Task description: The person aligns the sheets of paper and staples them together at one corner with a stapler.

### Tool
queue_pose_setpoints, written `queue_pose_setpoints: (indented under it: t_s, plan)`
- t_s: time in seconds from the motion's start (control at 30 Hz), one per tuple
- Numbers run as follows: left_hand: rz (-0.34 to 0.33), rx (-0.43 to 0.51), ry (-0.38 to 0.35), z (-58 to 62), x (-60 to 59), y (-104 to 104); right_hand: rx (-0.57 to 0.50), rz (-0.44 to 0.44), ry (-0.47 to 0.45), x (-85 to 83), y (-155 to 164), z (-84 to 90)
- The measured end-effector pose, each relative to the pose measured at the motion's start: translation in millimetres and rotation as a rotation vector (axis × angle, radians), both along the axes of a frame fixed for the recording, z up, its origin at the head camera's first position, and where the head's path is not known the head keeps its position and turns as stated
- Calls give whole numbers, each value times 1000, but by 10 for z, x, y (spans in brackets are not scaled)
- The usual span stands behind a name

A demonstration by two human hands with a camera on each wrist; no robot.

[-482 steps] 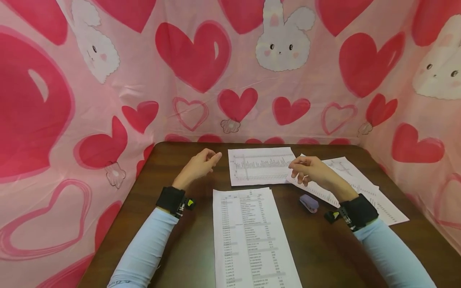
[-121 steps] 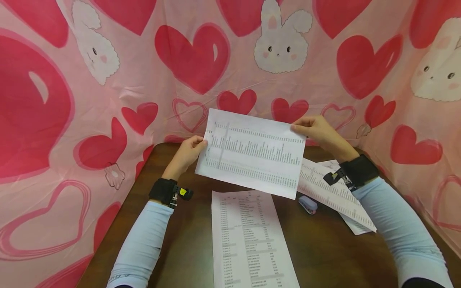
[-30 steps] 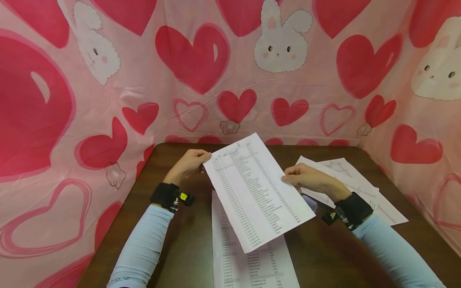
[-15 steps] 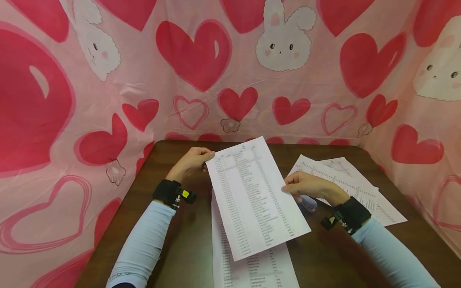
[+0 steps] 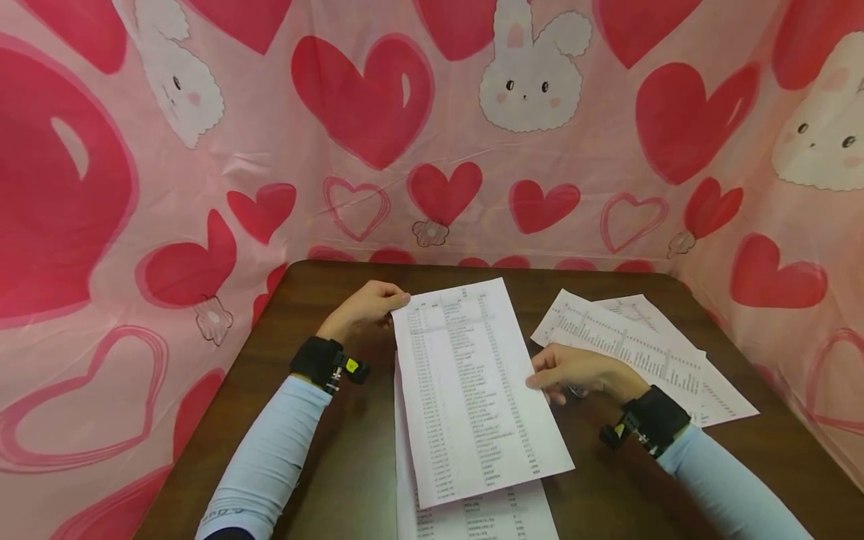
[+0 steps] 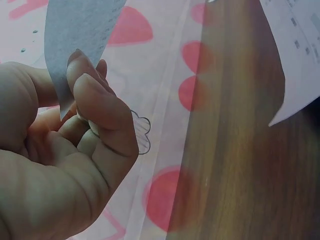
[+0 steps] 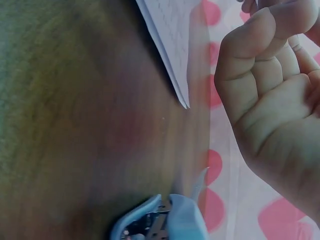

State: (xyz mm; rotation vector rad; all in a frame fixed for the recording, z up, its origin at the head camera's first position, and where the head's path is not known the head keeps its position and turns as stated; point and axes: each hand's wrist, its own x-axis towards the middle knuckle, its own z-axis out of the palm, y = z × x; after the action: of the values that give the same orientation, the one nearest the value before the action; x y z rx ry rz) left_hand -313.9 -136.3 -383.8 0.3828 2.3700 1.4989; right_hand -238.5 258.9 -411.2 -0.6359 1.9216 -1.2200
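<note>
From my remote seat, I am holding a thin white rectangular paper sheet (image 5: 466, 397) at the centre of the head view, raised over a second white printed page (image 5: 502, 517) at the bottom. The left hand (image 5: 364, 306) is pinching its upper left corner; the right hand (image 5: 582, 369) is gripping its right edge. Whether I am holding one layer or several, I cannot tell.

I am judging this step as lining up the held sheet over the page below. The next move seems to be calling for squaring their edges and lowering it evenly, without bending the loose lower end.

Small dark columns of print and a faint grey band are running across the held sheet, too small to read. More printing is showing on two overlapping white papers (image 5: 628, 341) at right, also illegible. On the dark brown wooden table (image 5: 344, 465), a pale blue plastic stapler (image 7: 187, 220) is sitting at lower centre of the right wrist view, showing no readable brand.
</note>
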Motion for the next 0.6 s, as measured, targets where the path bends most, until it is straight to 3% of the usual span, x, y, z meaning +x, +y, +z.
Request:
queue_pose_setpoints:
  t_s: [0.23,0.6]
  plan:
    - [-58,-88,64,-12,33,10,-114,60,-119,36,-30,-85]
    - [-58,-136,83,-85,28,30,-118,64,-175,60,-69,-174]
